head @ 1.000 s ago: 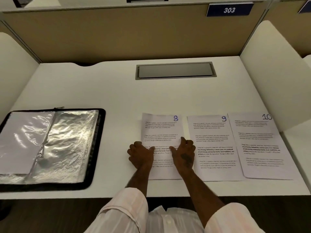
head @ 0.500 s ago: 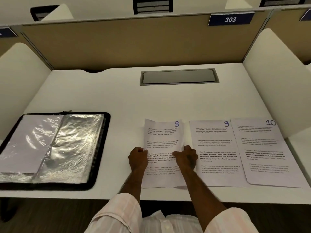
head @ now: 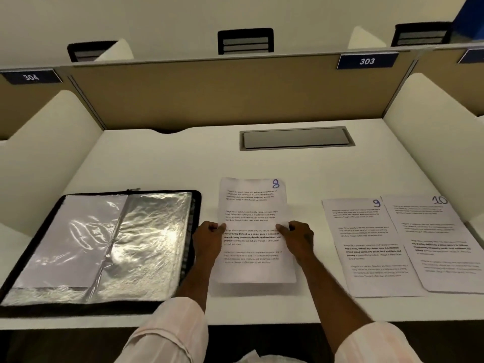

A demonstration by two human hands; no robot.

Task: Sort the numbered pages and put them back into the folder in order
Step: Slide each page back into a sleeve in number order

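Page 8 (head: 251, 205), a white printed sheet with a blue number at its top right, is lifted off the white desk (head: 167, 163). My left hand (head: 208, 239) pinches its left edge and my right hand (head: 298, 238) pinches its right edge. Page 9 (head: 372, 247) and page 10 (head: 440, 244) lie flat on the desk to the right, page 10 overlapping page 9's right edge. The black folder (head: 195, 205) lies open on the left, showing shiny clear plastic sleeves (head: 146, 239); a white sheet fills its left sleeve.
A grey cable hatch (head: 296, 138) is set into the desk's far middle. A tan partition (head: 209, 93) with signs 303 and 304 closes the back. White side panels (head: 432, 111) wall the desk left and right. The desk's front edge runs just below the folder.
Both hands went from lying flat on page 8 to pinching its sides. The page has risen off the desk and shifted left, away from page 9 and nearer the folder.
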